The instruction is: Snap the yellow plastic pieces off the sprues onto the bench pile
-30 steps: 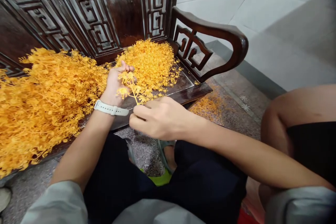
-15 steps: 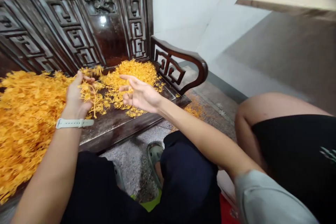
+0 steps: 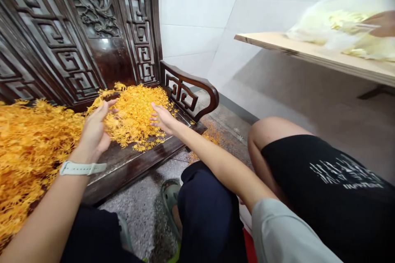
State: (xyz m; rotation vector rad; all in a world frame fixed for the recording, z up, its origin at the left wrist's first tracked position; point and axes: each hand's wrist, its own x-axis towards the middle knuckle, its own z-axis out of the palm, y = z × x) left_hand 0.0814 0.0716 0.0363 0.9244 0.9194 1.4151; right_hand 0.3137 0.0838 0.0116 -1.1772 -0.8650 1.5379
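One left hand [image 3: 94,129] and one right hand [image 3: 163,118], one watch strap [image 3: 82,168], one co-worker's hand [image 3: 381,24], two orange sprig heaps: one large heap [image 3: 33,148], one smaller heap [image 3: 134,115]. One carved settee [image 3: 123,172], one armrest [image 3: 188,88], one plastic bag [image 3: 333,24], one worktop [image 3: 308,55], one visible sandal [image 3: 170,201].

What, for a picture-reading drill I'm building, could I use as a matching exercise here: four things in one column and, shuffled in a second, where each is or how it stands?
Things:
1. White watch strap
2. Right hand
3. Carved wooden armrest
4. Translucent plastic bag

Places and states:
A. Lying on a pale wooden board at upper right
B. Around the left wrist
C. Open, at the edge of the orange sprigs
D. Curving at the end of the dark bench

Pairs: 1-B, 2-C, 3-D, 4-A
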